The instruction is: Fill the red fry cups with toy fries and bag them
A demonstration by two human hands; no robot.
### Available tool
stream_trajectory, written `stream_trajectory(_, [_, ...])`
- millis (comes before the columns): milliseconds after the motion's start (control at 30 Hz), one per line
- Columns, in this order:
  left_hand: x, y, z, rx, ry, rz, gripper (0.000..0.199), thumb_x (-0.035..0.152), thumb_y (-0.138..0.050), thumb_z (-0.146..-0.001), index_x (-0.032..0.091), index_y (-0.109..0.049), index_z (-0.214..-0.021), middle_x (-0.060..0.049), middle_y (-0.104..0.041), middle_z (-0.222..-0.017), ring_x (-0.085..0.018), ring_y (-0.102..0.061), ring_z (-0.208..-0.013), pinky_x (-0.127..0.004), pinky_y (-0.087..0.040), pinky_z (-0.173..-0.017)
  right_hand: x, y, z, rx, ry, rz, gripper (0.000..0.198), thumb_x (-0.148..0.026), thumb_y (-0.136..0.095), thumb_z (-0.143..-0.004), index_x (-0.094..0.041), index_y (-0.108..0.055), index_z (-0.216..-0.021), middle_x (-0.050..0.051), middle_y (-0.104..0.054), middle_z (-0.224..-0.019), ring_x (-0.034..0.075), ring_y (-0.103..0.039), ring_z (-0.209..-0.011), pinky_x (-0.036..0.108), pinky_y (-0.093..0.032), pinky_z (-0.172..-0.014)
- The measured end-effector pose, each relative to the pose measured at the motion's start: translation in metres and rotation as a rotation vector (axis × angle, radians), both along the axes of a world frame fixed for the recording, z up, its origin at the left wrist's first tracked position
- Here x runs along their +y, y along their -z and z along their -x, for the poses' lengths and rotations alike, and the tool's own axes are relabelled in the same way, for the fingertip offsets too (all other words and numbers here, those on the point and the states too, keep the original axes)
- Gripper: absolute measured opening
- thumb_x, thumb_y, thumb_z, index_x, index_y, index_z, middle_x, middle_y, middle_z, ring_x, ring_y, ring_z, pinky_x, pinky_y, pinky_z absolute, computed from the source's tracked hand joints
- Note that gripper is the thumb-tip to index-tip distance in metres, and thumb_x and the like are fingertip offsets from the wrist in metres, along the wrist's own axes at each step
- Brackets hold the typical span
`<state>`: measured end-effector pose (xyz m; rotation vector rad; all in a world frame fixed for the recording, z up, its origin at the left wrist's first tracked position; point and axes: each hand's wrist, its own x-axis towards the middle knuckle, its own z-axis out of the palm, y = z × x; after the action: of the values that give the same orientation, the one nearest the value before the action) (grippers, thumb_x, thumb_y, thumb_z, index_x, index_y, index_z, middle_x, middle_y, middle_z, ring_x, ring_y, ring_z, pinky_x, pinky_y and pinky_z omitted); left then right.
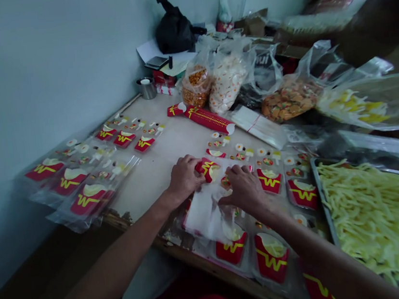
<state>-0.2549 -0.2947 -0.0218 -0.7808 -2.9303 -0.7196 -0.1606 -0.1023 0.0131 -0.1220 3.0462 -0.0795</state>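
Observation:
My left hand (187, 176) is closed around the edge of a small red carton (208, 169) with a yellow W and pale fry shapes at its top. The carton lies at one end of a clear plastic bag (203, 212) spread over white sheets near the table's front edge. My right hand (245, 188) grips the bag from the other side, its thumb apart from the curled fingers. Between the hands shows a small orange and red piece (225, 182). Filled clear packs with a red carton (269, 180) and small food-shaped pieces lie beside my right hand.
More filled packs (70, 180) line the table's left side. A stack of red cartons (210, 119) lies behind my hands. Bags of small pieces (291, 97) stand at the back. A tray (325, 207) of pale fry-like strips (382, 214) sits at the right.

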Motion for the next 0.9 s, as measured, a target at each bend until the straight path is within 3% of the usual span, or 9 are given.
stream_trajectory(167, [0.024,-0.017,0.003,0.047,0.037,0.327,0.024,0.015,-0.058,-0.089,0.015,-0.066,-0.111,-0.012,-0.068,-0.109,-0.025,-0.064,-0.103,-0.034,-0.051,-0.085,0.0,0.012,0.002,-0.006,0.151,0.108,0.086,-0.066,-0.086,-0.052,-0.021,-0.059,-0.12,0.013,-0.062,-0.121,0.038,-0.053,-0.113,0.047,-0.044,-0.084])
stream_trajectory(267, [0.034,-0.027,0.007,0.055,0.113,0.406,0.025,0.006,-0.047,-0.092,0.012,-0.068,-0.104,-0.015,-0.069,-0.102,-0.027,-0.067,-0.098,-0.035,-0.051,-0.08,0.001,0.013,0.002,-0.025,0.189,0.148,0.086,-0.063,-0.088,-0.052,-0.02,-0.059,-0.12,0.013,-0.061,-0.123,0.037,-0.053,-0.114,0.045,-0.044,-0.084])
stream_trajectory(367, [0.04,-0.036,0.003,0.079,0.15,0.404,0.026,0.005,-0.045,-0.092,0.01,-0.069,-0.101,-0.017,-0.069,-0.103,-0.029,-0.067,-0.098,-0.036,-0.05,-0.078,0.0,0.012,-0.001,-0.006,0.207,0.167,0.087,-0.056,-0.089,-0.055,-0.019,-0.057,-0.127,0.014,-0.061,-0.125,0.037,-0.052,-0.114,0.046,-0.044,-0.088])
stream_trajectory(467, [0.046,-0.041,-0.013,0.092,0.208,0.374,0.022,0.008,-0.049,-0.092,0.011,-0.069,-0.099,-0.015,-0.071,-0.101,-0.025,-0.068,-0.094,-0.033,-0.05,-0.077,-0.005,0.008,-0.002,0.06,0.214,0.18,0.104,-0.047,-0.089,-0.057,-0.017,-0.043,-0.146,0.017,-0.06,-0.128,0.039,-0.049,-0.118,0.049,-0.043,-0.091])
stream_trajectory(567, [0.045,-0.039,-0.032,0.098,0.239,0.19,0.015,0.012,-0.054,-0.091,0.014,-0.069,-0.092,-0.011,-0.072,-0.098,-0.022,-0.067,-0.09,-0.031,-0.048,-0.075,-0.011,0.001,0.003,0.154,0.149,0.234,0.116,-0.04,-0.088,-0.06,-0.017,-0.028,-0.156,0.019,-0.06,-0.129,0.04,-0.049,-0.12,0.052,-0.041,-0.094])
stream_trajectory(633, [0.039,-0.034,-0.035,0.064,0.142,0.008,0.011,0.019,-0.061,-0.09,0.016,-0.07,-0.085,-0.007,-0.073,-0.089,-0.019,-0.067,-0.082,-0.029,-0.046,-0.071,-0.009,-0.003,0.005,0.233,0.09,0.326,0.119,-0.043,-0.088,-0.061,-0.018,-0.025,-0.158,0.019,-0.057,-0.133,0.041,-0.046,-0.124,0.053,-0.039,-0.099])
stream_trajectory(733, [0.025,-0.026,-0.025,-0.006,-0.057,-0.171,0.006,0.023,-0.069,-0.083,0.018,-0.073,-0.081,-0.003,-0.074,-0.081,-0.016,-0.066,-0.073,-0.026,-0.044,-0.067,0.004,-0.002,0.002,0.264,0.22,0.672,0.107,-0.057,-0.084,-0.063,-0.02,-0.037,-0.152,0.018,-0.056,-0.136,0.038,-0.05,-0.123,0.051,-0.043,-0.097])
stream_trajectory(833, [0.018,-0.023,-0.013,-0.017,-0.118,-0.227,0.005,0.02,-0.069,-0.079,0.02,-0.073,-0.078,-0.001,-0.074,-0.078,-0.014,-0.065,-0.069,-0.025,-0.044,-0.067,0.019,0.007,-0.009,-0.064,0.517,1.302,0.069,-0.06,-0.077,-0.072,-0.018,-0.061,-0.124,0.014,-0.069,-0.108,0.022,-0.062,-0.082,0.035,-0.049,-0.069])
stream_trajectory(900, [0.022,-0.024,-0.012,0.002,-0.126,-0.228,0.006,0.019,-0.068,-0.079,0.019,-0.073,-0.076,-0.001,-0.073,-0.074,-0.014,-0.063,-0.066,-0.025,-0.043,-0.065,0.021,0.015,-0.013,-0.314,0.619,1.664,0.05,-0.052,-0.081,-0.069,-0.017,-0.068,-0.102,0.009,-0.071,-0.09,0.01,-0.052,-0.058,0.024,-0.039,-0.051])
